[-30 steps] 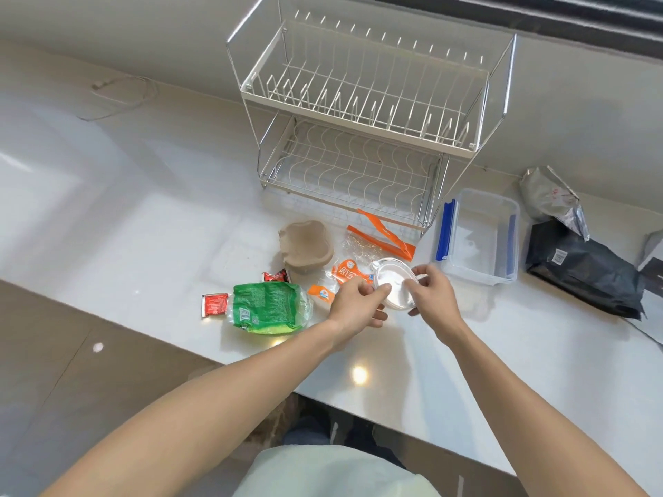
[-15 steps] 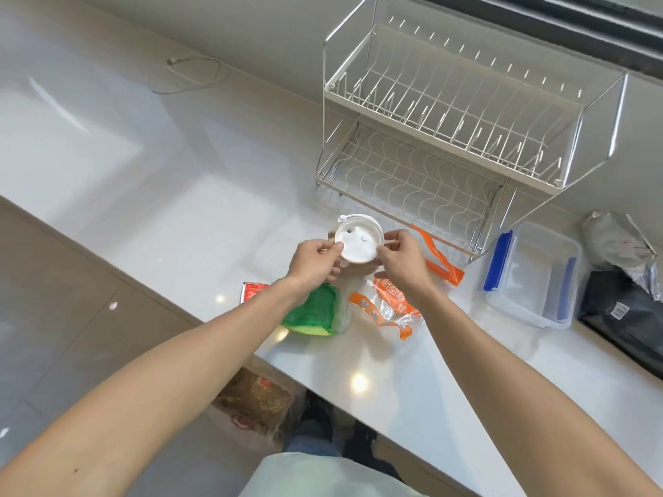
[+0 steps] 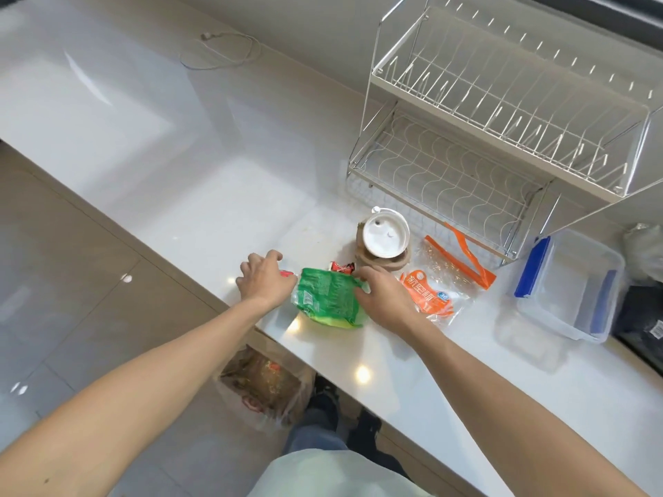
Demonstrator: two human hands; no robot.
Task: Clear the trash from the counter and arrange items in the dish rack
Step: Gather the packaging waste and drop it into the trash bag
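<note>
On a white counter [image 3: 201,181], a person's left hand [image 3: 263,279] rests with fingers loosely curled over a small red packet [image 3: 287,272], while the right hand [image 3: 382,294] lies with fingers on the right edge of a green wrapper [image 3: 328,297]; whether either hand has a grip cannot be told. Just behind the wrapper lies a second red packet [image 3: 341,267]. A white lid [image 3: 384,235] sits on a brown crumpled lump [image 3: 380,260], beside an orange-printed clear bag [image 3: 434,294]. Behind them stands a two-tier wire dish rack [image 3: 502,138], with a clear plastic container [image 3: 570,285] to its right. Below the counter edge sits a bag of trash [image 3: 262,385].
</note>
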